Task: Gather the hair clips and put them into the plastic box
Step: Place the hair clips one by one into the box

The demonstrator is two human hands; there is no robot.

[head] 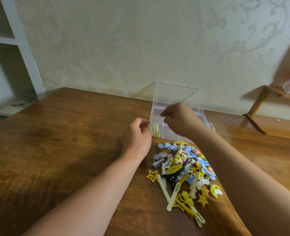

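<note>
The left hand [135, 138] rests at the box's [202, 120] left wall, fingers curled and pinching the rim near a few pale clips already inside; the right hand [178, 119] hovers over the open box, fingers drawn together at the tips — whether they pinch a clip I cannot tell. The step looks like placing clips into a compartment; it goes best with the left hand steadying the light box while the right lowers each clip flat, lengthwise beside those already in, so the long ones fit. Most of the clips [183, 169] lie in a heap on the counter [64, 150], just in front of the box and under the right forearm. The box is thin clear plastic with a hinged lid standing open; the clips are smooth and hard — long cream bars, yellow stars, blue flowers, one black claw; the counter is glossy dark wood.
</note>
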